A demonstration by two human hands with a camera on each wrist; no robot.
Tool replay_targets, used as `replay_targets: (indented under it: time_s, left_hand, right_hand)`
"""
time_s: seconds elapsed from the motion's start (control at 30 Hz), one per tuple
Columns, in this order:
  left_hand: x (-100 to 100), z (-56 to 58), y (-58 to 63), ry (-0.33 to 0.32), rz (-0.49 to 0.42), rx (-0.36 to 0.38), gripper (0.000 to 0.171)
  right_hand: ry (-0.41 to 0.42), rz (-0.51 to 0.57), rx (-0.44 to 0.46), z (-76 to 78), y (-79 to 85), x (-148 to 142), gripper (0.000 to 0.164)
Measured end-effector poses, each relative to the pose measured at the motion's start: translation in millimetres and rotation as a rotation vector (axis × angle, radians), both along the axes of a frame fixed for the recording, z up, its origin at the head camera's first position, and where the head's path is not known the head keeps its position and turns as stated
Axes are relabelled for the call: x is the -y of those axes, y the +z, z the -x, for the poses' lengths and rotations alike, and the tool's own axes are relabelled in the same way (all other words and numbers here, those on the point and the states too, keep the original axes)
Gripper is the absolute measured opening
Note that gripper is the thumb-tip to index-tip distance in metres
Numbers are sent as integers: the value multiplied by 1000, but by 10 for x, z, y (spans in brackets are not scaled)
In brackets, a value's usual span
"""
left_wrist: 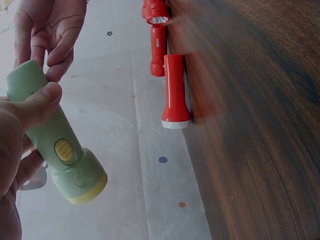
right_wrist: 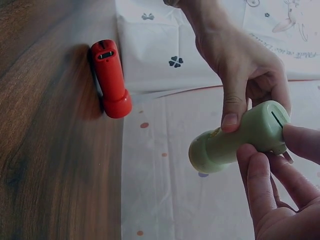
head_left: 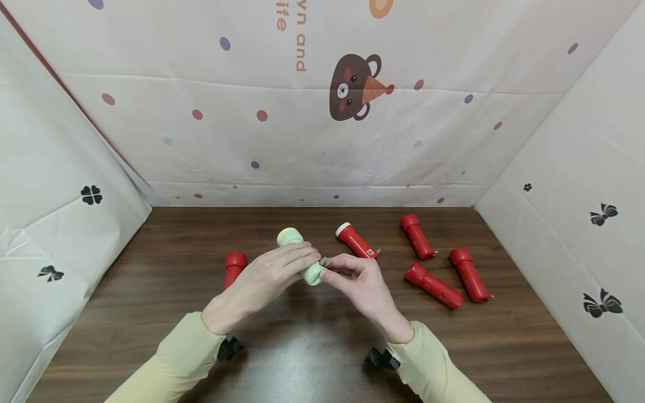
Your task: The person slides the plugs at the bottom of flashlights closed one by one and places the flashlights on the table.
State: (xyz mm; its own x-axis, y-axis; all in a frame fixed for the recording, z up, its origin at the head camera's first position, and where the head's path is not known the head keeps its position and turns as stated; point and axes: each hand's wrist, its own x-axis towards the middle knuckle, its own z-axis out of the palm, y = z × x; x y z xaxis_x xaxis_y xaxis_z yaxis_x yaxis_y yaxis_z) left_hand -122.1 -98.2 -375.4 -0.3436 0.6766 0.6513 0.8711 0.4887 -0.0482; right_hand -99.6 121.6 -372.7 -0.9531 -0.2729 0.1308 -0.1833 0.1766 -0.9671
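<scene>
My left hand [head_left: 267, 277] grips a pale green flashlight [left_wrist: 52, 130] round its body. The flashlight has a yellow slide switch [left_wrist: 64, 150] and a yellow rim at its head. It is held tilted above the table, its head pointing away. My right hand [head_left: 363, 282] pinches the tail end, where a dark slot [right_wrist: 276, 119] shows in the end face. In the right wrist view the right thumb [right_wrist: 302, 142] lies at the tail beside that slot, with the other fingers against the side. A small metallic piece [right_wrist: 288, 157] shows by those fingers.
A red flashlight [head_left: 234, 267] lies left, partly behind my left hand. Another, with a white rim [head_left: 355, 240], lies beyond my right hand. Three more, including a red flashlight [head_left: 434, 285], lie at the right. White patterned sheets [head_left: 312, 145] wall the brown table [head_left: 166, 246].
</scene>
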Motion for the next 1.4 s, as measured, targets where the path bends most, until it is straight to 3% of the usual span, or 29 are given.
replay_targets:
  time_s: [1.4]
  left_hand:
    - [6,-48,66,-5,34,-26,46]
  right_hand:
    - [-3,27,46,-58,35,35,30]
